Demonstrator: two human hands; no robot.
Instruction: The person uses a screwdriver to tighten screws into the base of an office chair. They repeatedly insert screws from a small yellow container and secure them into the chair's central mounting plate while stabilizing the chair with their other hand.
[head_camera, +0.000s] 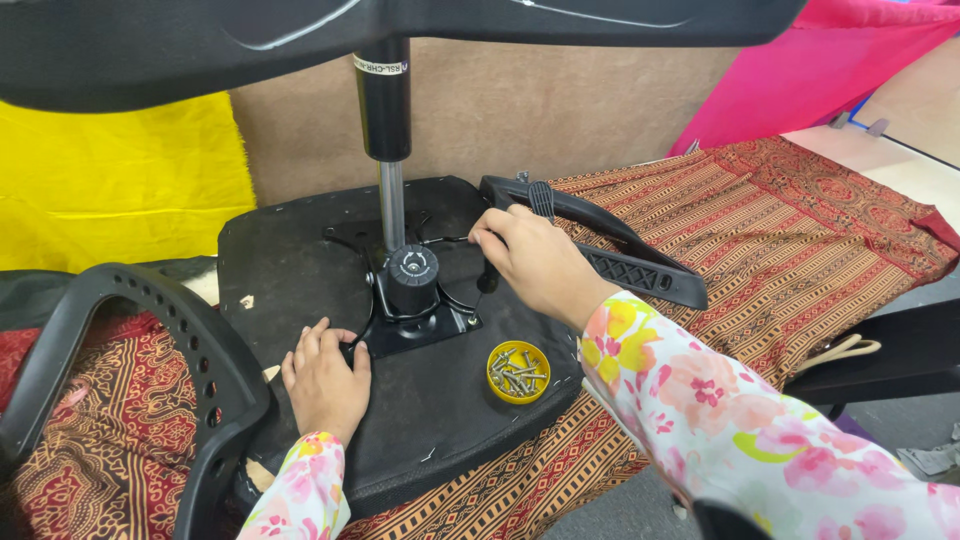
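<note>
Left hand (325, 383) lying flat, fingers spread, on upturned seat base (300, 270) – right hand (535, 262) gripping black lever (488, 275) beside metal mechanism plate (415, 325); yellow screw cup (518, 372) sitting near

Matt black seat underside (440, 420), glossy metal gas cylinder (392, 205), patterned woven cloth (800, 220).

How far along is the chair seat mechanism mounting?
Done: the metal plate with its gas cylinder sits on the upturned seat. In hand: the left hand presses the plate's corner; the right hand grips a dark tool at the far edge. Left: the yellow dish holds many screws, and the armrest lies loose.
</note>
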